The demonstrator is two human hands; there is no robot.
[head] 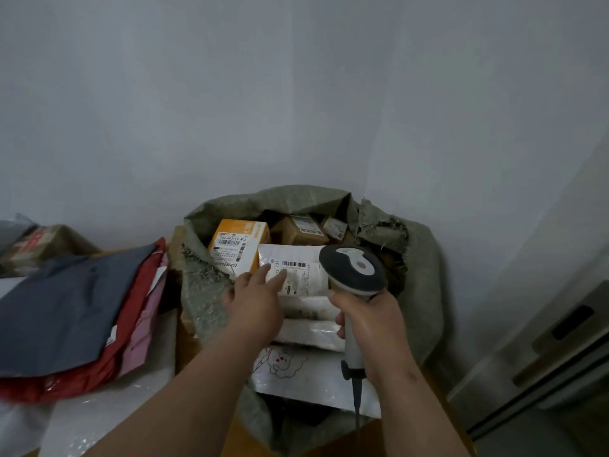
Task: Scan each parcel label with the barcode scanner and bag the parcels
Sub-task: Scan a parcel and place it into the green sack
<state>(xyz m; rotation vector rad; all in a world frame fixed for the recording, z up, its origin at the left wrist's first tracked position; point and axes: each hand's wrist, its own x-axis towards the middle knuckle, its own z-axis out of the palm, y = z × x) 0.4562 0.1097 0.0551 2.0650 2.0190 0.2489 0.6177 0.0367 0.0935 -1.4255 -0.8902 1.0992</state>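
A person's right hand grips the handle of a grey and dark blue barcode scanner, right of centre, its head tipped over an open green woven sack that fills the lower middle of the frame. The scanner's cable hangs below the wrist. The left hand, fingers straight and spread, rests on a white parcel lying at the top of the sack's contents, fingertips touching its label; a barcode and the digits "123" can be read there, the smaller print too fine to make out. Just behind it, an orange box carries a white label reading "502-602-12 N03" above more barcodes. Brown cartons sit deeper in the sack, their labels illegible. Nearer the camera, a white mailer bears a line drawing of a cartoon animal with red dots. At the left of the frame, flat mailers are stacked on a white surface: a dark blue bag on top, a red one beneath it, and a pink one below that. A taped brown package lies at the far left against the pale wall.
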